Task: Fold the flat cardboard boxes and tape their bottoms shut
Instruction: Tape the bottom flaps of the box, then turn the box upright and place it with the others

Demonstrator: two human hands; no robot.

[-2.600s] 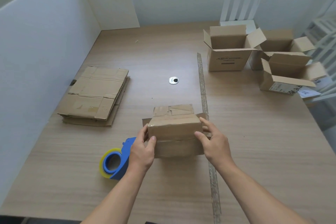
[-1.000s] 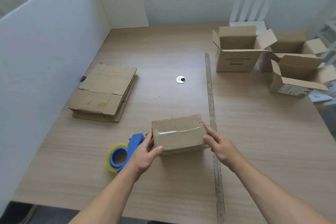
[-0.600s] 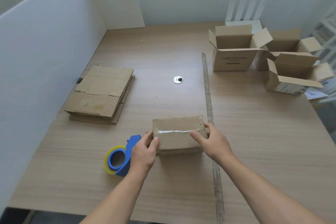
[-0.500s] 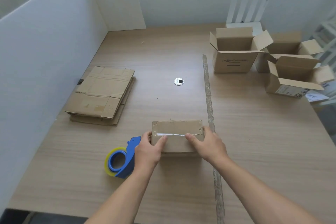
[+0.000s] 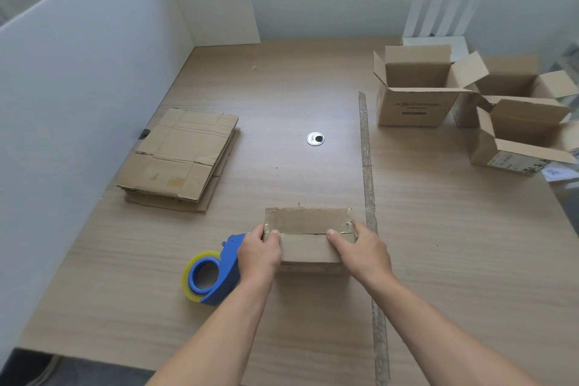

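A small cardboard box (image 5: 308, 219) stands bottom-up on the table (image 5: 438, 244) in front of me, its flaps folded down with a seam across the top. My left hand (image 5: 258, 255) grips its left end, thumb on the seam. My right hand (image 5: 362, 252) grips the right end, thumb pressing the top near the seam. A blue tape dispenser (image 5: 214, 273) with a yellowish roll lies just left of my left hand. A stack of flat cardboard boxes (image 5: 180, 157) lies at the left by the partition.
Three folded, open-topped boxes (image 5: 413, 94) stand at the far right. A strip of tape (image 5: 368, 197) runs along the table's length right of the box. A round metal grommet (image 5: 315, 138) sits mid-table. A white partition (image 5: 78, 103) walls the left side.
The box's flaps have been folded flat and the box turned level. Both hands slid up from the sides so the thumbs now press on the top seam.
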